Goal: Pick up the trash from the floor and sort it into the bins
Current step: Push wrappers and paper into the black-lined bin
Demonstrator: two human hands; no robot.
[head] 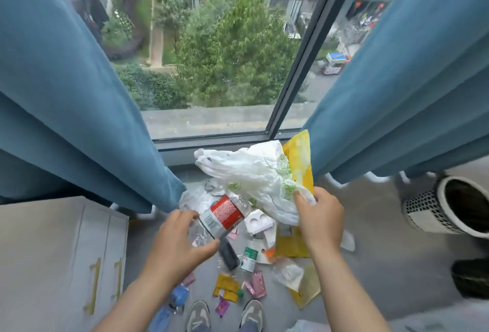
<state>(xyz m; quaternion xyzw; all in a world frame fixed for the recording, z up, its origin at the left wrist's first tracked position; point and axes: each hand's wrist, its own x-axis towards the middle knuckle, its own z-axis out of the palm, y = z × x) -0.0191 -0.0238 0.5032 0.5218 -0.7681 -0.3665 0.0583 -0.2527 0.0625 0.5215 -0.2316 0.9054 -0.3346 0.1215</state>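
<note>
Risk is running left to right around the clear bottle with the red label. Left hand is holding that bottle in the air, fingers curling behind it and thumb pressing its lower end; the grip looks shallow, so the smooth plastic could be slipping out and dropping into the litter pile directly below the bottle. Right of the bottle, right hand is pinching a white plastic bag and a yellow sheet together, clamped on both; the loose bag is billowing toward the bottle and could be snagging it or blocking the view. Two materials in one grip could be landing in one bin. Far right of the bottle, a perforated bin is lying tilted, so a toss could be missing or rolling out.
</note>
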